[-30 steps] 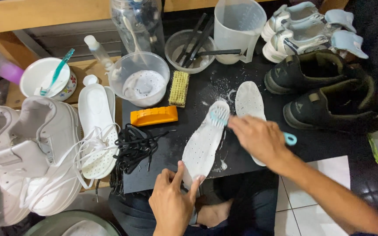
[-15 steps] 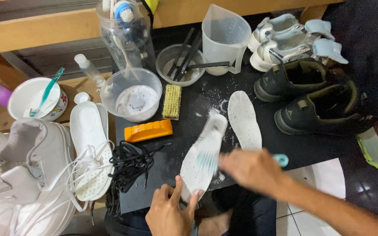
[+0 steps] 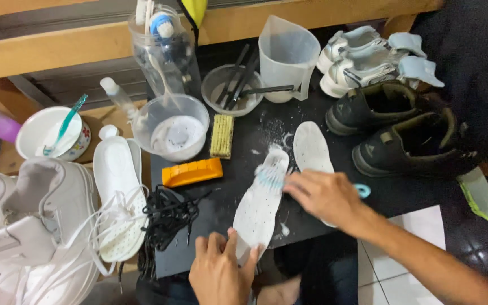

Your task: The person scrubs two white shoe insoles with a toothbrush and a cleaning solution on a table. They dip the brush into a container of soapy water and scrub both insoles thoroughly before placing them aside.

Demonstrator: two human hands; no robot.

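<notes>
Black board laid as a work surface [image 3: 238, 237] carries everything, with a pale timber beam behind it. Nearest, the left hand [image 3: 218, 271] pinches the heel end of a white foam insole [image 3: 258, 206], fingers closed over its edge, pinning it flat on the board. Just beyond, the right hand [image 3: 326, 195] is curled around a light-blue brush [image 3: 270, 178], bristles on the insole's toe end; the scrubbing step looks in hand, and the next stroke seems to call for a steady heel grip and working the unscrubbed length. A second white insole [image 3: 312, 148] lies just beside, partly under the right hand. Farther off sit an orange block brush [image 3: 192, 172], tangled black laces [image 3: 168, 212], a clear bowl of white foam [image 3: 171, 129] and black shoes [image 3: 408, 133]. The brush is motion-blurred, its handle mostly hidden; white sneakers [image 3: 35, 226] are cut off at left.
</notes>
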